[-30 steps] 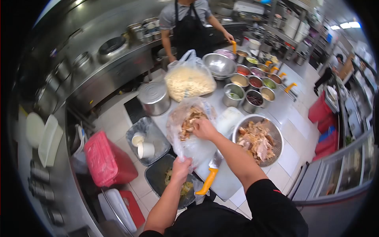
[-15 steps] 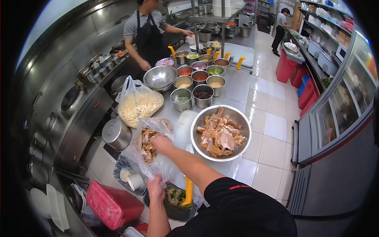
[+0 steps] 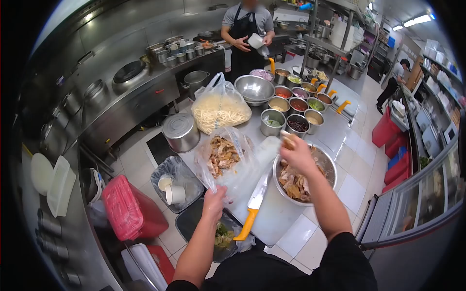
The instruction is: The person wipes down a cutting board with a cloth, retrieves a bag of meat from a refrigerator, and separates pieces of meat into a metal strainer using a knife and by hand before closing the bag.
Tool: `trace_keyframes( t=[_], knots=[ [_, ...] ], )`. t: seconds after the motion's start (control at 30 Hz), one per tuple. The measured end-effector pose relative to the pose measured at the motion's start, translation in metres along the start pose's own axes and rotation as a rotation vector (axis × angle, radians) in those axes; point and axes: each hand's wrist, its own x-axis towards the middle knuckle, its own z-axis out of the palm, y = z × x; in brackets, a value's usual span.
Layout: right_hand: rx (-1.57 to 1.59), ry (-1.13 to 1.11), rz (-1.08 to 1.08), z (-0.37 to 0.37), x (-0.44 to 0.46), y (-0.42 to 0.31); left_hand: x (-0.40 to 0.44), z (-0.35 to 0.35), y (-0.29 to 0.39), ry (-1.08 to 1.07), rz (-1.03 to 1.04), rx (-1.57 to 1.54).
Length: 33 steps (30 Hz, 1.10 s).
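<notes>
My left hand (image 3: 214, 200) is closed on the near edge of a clear plastic bag (image 3: 240, 165) that holds pieces of cooked meat (image 3: 223, 154). Over the far left part of a perforated metal bowl (image 3: 331, 167), my right hand (image 3: 297, 154) is closed around a small brownish piece, partly hidden by the fingers. More meat (image 3: 293, 184) lies inside that bowl. Between the bag and the bowl, a knife with a yellow handle (image 3: 248, 224) rests on a white cutting board (image 3: 276, 218).
A bag of pale strips (image 3: 221, 111), a lidded pot (image 3: 180, 132) and steel tubs of ingredients (image 3: 297, 125) stand farther back. Two bins (image 3: 177, 186) are below the table's left edge. A co-worker (image 3: 247, 39) stands across the table holding a white container.
My right hand has left the meat bag and moved right to the perforated bowl with a piece in its fingers. The co-worker now holds a white container. The view has swung.
</notes>
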Motion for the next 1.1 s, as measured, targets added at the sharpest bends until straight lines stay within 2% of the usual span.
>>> trace_keyframes(
  t=[0.07,0.17,0.27,0.37,0.4,0.47,0.5,0.53,0.57,0.6,0.7,0.73,0.83,0.97,1.1],
  knots=[
    [-0.199,-0.055,0.047,-0.038,-0.008,0.014,0.000,0.003,0.004,0.026,-0.035,0.023],
    [-0.648,-0.347,0.062,-0.069,-0.022,0.015,-0.003,0.003,0.004,0.010,-0.007,0.004],
    [-1.022,-0.446,-0.196,-0.071,-0.022,0.018,0.001,0.000,0.000,0.030,-0.028,-0.022],
    [-1.047,-0.361,-0.004,-0.032,-0.012,-0.032,0.002,0.002,-0.003,0.044,0.003,-0.035],
    [-0.932,-0.352,-0.029,-0.010,-0.007,-0.037,0.002,0.001,-0.004,0.041,0.005,-0.048],
    [-0.617,-0.507,-0.310,0.041,0.004,-0.028,0.002,-0.002,-0.009,0.035,0.005,-0.069],
    [-0.538,-0.612,-0.376,0.072,0.010,-0.022,0.001,-0.002,-0.009,0.038,-0.002,-0.071],
    [-0.555,-0.700,-0.500,0.104,0.021,-0.009,-0.001,-0.002,-0.007,0.041,-0.007,-0.074],
    [-0.705,-0.810,-0.436,0.136,0.034,-0.004,-0.003,-0.002,-0.004,0.046,-0.009,-0.077],
    [-0.817,-0.820,-0.286,0.170,0.052,0.019,-0.005,-0.003,-0.004,0.052,-0.009,-0.061],
    [-0.868,-0.600,-0.277,0.220,0.092,0.059,-0.007,-0.009,-0.006,0.043,0.002,0.009],
    [-0.816,-0.688,-0.099,0.222,0.101,0.055,-0.008,-0.008,-0.005,0.082,-0.005,0.047],
    [-0.967,-0.539,-0.196,0.234,0.103,0.050,-0.012,-0.014,-0.006,0.076,-0.028,0.124],
    [-0.930,-0.472,-0.066,0.249,0.103,0.032,-0.004,-0.021,-0.013,0.055,-0.007,0.197],
    [-0.756,-0.325,-0.174,0.250,0.102,0.056,-0.003,-0.021,-0.010,0.062,0.016,0.211]
  ],
)
